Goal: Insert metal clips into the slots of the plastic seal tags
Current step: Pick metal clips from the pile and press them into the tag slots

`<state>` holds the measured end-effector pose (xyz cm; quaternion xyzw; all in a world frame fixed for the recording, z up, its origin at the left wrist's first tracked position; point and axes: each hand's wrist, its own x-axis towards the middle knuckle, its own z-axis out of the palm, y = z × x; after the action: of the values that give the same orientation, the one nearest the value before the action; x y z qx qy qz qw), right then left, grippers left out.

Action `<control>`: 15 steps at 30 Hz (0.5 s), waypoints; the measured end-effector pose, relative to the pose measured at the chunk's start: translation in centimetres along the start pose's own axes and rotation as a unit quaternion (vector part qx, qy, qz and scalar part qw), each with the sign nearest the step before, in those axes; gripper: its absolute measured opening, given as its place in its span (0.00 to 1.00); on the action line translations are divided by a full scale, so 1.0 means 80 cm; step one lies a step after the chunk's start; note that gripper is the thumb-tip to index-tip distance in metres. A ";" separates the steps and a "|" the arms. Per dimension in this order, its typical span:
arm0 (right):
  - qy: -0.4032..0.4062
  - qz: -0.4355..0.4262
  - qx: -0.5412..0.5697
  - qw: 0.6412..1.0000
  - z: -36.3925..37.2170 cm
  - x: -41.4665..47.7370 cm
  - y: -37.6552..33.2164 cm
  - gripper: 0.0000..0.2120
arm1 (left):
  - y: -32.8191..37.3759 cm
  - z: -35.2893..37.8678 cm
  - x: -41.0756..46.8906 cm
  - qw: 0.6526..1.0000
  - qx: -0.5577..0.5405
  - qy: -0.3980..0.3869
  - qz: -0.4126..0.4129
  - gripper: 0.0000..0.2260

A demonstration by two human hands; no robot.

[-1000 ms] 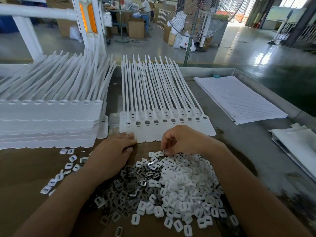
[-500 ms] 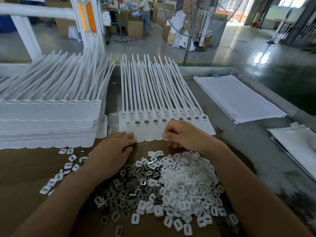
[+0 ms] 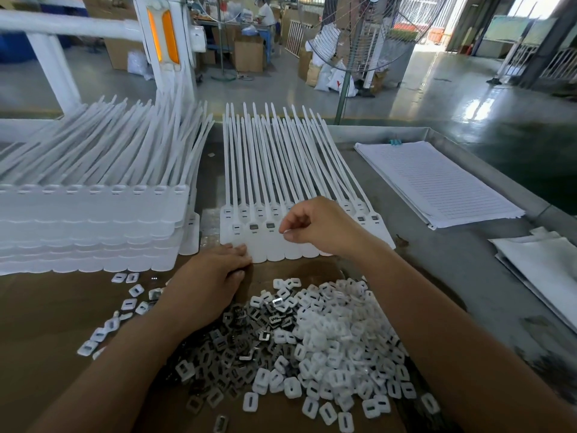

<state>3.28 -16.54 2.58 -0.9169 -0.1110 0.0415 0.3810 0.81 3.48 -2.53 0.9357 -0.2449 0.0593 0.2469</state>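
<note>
White tags (image 3: 274, 245) lie in one flat row under both hands, their long tails pointing away. The right hand (image 3: 324, 226) is over the middle of the row, fingers curled, with thumb and forefinger tips pinched together just above a tag head. Whether a clip sits between them I cannot tell. The left hand (image 3: 209, 282) lies flat with its fingers nearly straight, and its fingertips touch the row's near edge at the left end. Left of the right hand, three slots show in the nearer line of heads, two of them dark with metal. Two more dark slots show to its right. Between the forearms a heap of dark metal clips (image 3: 237, 348) runs into a bigger heap of white plastic pieces (image 3: 337, 339). Both are far too many to count, and both lie on brown cardboard (image 3: 46, 307). Roughly a dozen loose pieces (image 3: 129, 304) are scattered beside the left wrist. Beyond those, a stack of tags (image 3: 93, 232) several layers deep fills the left side, with only a narrow gap between it and the row. Right of the right forearm the grey desk (image 3: 452, 270) is bare up to two piles of paper. One is a lined pile (image 3: 437, 182) near the raised far rim, the other a plain pile (image 3: 543, 260) at the right edge. One standing fan (image 3: 374, 32) rises behind the rim.
</note>
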 end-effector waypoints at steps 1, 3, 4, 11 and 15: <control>0.002 0.000 -0.010 1.000 0.002 0.006 -0.002 0.05 | 0.000 -0.001 -0.001 1.000 -0.001 0.000 0.002 0.16; 0.008 0.002 -0.019 1.000 0.009 0.018 -0.007 0.06 | 0.001 -0.001 -0.002 1.000 0.002 -0.001 0.004 0.16; 0.015 0.003 -0.019 1.000 0.013 0.024 -0.008 0.07 | 0.001 -0.001 -0.002 1.000 0.004 0.000 0.004 0.16; 0.044 0.025 -0.025 0.998 0.046 0.052 -0.017 0.07 | 0.003 -0.002 -0.004 1.000 0.005 0.007 0.008 0.16; 0.040 0.043 -0.034 0.998 0.054 0.060 -0.013 0.05 | 0.002 -0.001 -0.005 1.000 0.004 0.007 0.006 0.16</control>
<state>7.08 -11.68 0.30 -0.9340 -0.0577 0.0171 0.3520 0.39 3.55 -2.44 0.9348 -0.2487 0.0688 0.2441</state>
